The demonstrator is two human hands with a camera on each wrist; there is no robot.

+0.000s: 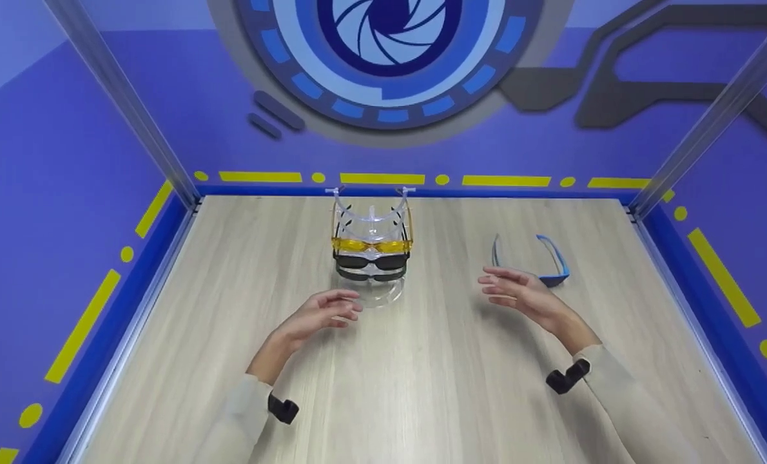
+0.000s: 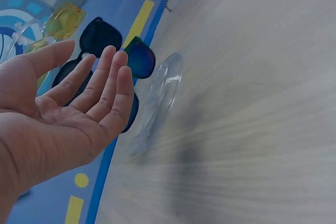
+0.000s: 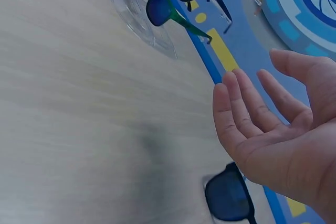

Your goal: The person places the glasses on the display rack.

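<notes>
My left hand (image 1: 322,316) hovers empty, fingers loosely extended, just in front and left of a clear display stand (image 1: 388,298). Three pairs hang on the stand in tiers: yellow sunglasses (image 1: 358,245) on top, black sunglasses (image 1: 358,261) below, and lowest a dark-lensed pair whose green frame (image 3: 181,20) shows in the right wrist view. To the right, my right hand (image 1: 522,298) is raised over the table with relaxed fingers and nothing in them. Behind it, blue-armed sunglasses (image 1: 555,281) rest on the table, arms unfolded towards the back; the hand hides part of their front.
The wood-grain table (image 1: 422,386) is bordered by blue panels (image 1: 615,148) at the back and both sides. Metal posts (image 1: 712,113) stand at the rear corners. The stand's upper tier (image 1: 372,219) sits close to the back panel.
</notes>
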